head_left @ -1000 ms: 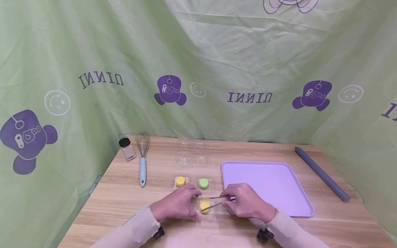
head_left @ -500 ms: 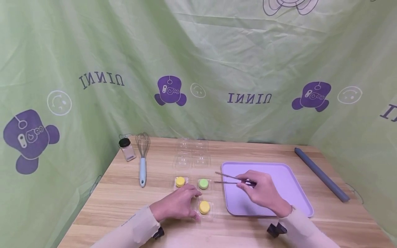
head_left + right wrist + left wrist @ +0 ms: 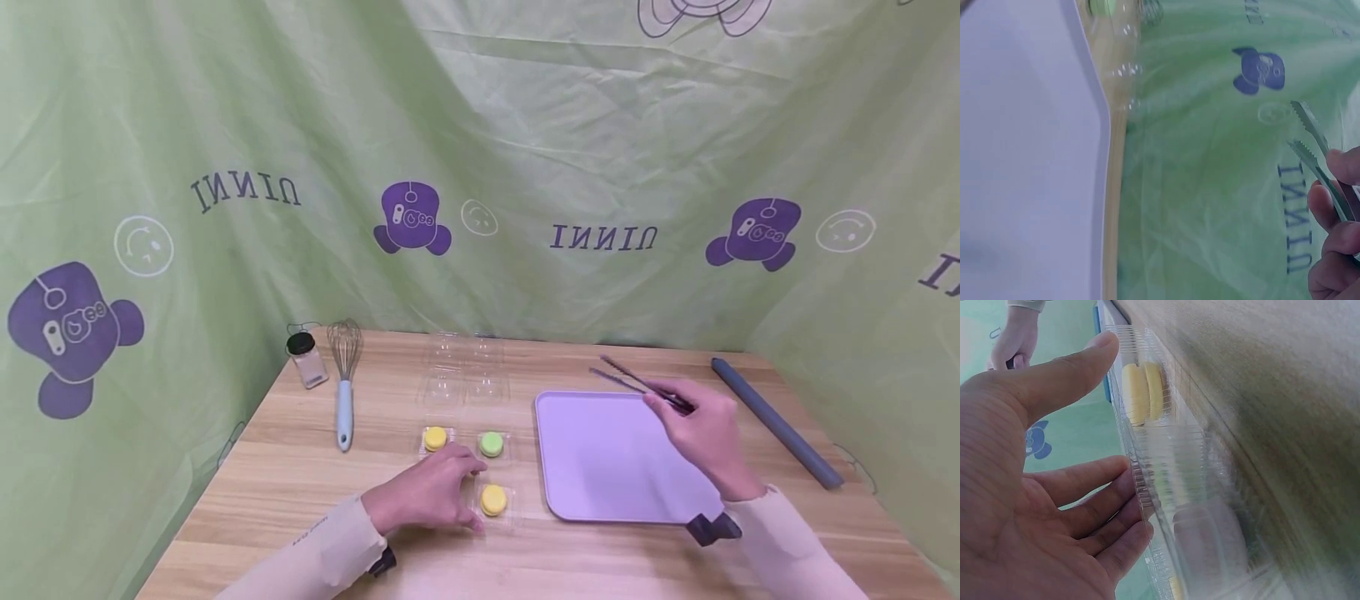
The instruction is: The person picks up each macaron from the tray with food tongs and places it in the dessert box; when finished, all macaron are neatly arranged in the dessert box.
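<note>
My left hand (image 3: pixel 429 492) rests at the left side of a clear plastic macaron box (image 3: pixel 1194 453), thumb and fingertips spread along its edge. In the box sit a yellow macaron (image 3: pixel 493 500) beside the hand, a green macaron (image 3: pixel 491 444) and another yellow macaron (image 3: pixel 436 438) behind it. The hand covers the near left compartment in the head view. My right hand (image 3: pixel 699 429) grips serrated metal tongs (image 3: pixel 1317 164) above the right part of the lilac tray (image 3: pixel 600 467). The tongs' tips stand apart, point to the back left and have nothing between them.
A clear lid (image 3: pixel 465 385) with domed cups lies behind the box. A whisk (image 3: pixel 345 400) and a black-capped jar (image 3: pixel 307 362) are at the back left. A dark grey rod (image 3: pixel 780 421) lies along the right side. Green cloth (image 3: pixel 525 133) hangs around the table.
My right hand has carried the tongs away from the near yellow macaron, right and back over the tray. The macaron stays in the box. My left hand has not moved.
</note>
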Tool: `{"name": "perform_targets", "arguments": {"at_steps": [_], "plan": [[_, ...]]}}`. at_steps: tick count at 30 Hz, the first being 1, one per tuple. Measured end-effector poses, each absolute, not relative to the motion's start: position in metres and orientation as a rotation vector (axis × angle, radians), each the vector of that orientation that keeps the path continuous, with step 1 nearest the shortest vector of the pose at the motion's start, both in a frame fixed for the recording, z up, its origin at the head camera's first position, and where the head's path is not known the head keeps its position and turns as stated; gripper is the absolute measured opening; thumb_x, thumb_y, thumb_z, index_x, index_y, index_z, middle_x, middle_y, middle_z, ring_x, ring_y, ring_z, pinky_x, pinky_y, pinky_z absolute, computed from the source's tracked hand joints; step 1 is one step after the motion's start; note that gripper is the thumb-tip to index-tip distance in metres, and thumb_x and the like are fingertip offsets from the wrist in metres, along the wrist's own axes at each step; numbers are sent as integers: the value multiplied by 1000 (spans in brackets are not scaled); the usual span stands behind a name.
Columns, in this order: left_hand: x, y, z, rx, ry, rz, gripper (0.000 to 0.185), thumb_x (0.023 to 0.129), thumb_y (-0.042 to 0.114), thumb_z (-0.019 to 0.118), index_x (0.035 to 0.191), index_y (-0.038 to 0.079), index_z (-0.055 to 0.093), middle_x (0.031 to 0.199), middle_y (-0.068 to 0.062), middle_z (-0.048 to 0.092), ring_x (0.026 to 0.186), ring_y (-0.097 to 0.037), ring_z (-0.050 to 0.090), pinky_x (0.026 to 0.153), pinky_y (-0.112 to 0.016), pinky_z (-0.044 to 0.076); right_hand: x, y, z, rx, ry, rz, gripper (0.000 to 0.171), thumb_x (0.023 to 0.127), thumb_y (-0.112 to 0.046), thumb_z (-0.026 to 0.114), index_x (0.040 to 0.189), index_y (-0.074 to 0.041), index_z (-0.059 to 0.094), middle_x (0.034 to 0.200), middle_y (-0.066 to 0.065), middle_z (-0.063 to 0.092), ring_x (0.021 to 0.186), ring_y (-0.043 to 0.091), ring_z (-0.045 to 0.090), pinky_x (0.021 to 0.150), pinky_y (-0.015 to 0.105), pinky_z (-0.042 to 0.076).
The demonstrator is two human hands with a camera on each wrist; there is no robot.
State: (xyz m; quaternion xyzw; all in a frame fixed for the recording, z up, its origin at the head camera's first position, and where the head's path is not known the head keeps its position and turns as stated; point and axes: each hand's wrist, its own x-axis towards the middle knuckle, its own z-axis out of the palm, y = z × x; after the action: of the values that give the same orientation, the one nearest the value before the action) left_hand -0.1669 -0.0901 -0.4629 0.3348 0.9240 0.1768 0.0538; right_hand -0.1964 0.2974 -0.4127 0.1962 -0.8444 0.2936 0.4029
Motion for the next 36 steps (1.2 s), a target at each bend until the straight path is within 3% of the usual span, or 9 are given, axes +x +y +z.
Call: {"name": "perform_targets", "arguments": {"at_steps": [11, 14, 18, 22, 31, 36], "plan": [[-168, -90, -463, 984, 2808, 566, 81, 66, 52, 90, 129, 8, 67, 131, -6, 67, 124, -21, 57, 110, -37, 52, -193, 344, -412, 99, -2200, 712, 21, 80, -9, 82, 100, -6, 80, 90, 18, 78, 79, -36, 40, 66, 0, 35], [-167, -90, -463, 974, 2810, 566, 81, 66, 52, 90, 130, 8, 67, 130, -6, 66, 123, -20, 57, 109, -37, 52, -192, 359, -414, -45, -2247, 722, 21, 83, -17, 81, 104, -10, 80, 93, 9, 80, 79, -36, 40, 68, 0, 35], [-168, -90, -463, 973, 2825, 542, 80, 67, 54, 89, 129, 9, 68, 130, -7, 66, 123, -21, 58, 109, -37, 52, -191, 378, -417, -162, -2316, 745, 26, 88, -25, 78, 109, -10, 79, 100, 10, 80, 76, -33, 40, 68, 1, 36], [-168, -90, -464, 973, 2827, 535, 80, 67, 54, 89, 129, 8, 67, 132, -8, 66, 124, -22, 58, 110, -39, 52, -188, 395, -421, -212, -2386, 774, 32, 93, -28, 72, 116, -5, 75, 111, 25, 74, 74, -30, 40, 63, 2, 39], [-168, -90, -461, 979, 2815, 545, 79, 68, 51, 90, 130, 8, 67, 133, -9, 65, 126, -23, 57, 111, -39, 51, -186, 427, -438, -322, -2519, 780, 41, 99, -38, 63, 126, -9, 70, 115, 24, 73, 70, -16, 45, 59, 16, 41], [-167, -91, -461, 977, 2813, 557, 78, 69, 51, 89, 130, 8, 67, 134, -9, 65, 126, -22, 56, 111, -40, 51, -186, 444, -451, -380, -2610, 832, 49, 101, -40, 58, 133, -4, 64, 120, 28, 70, 75, 0, 53, 58, 20, 42]]}}
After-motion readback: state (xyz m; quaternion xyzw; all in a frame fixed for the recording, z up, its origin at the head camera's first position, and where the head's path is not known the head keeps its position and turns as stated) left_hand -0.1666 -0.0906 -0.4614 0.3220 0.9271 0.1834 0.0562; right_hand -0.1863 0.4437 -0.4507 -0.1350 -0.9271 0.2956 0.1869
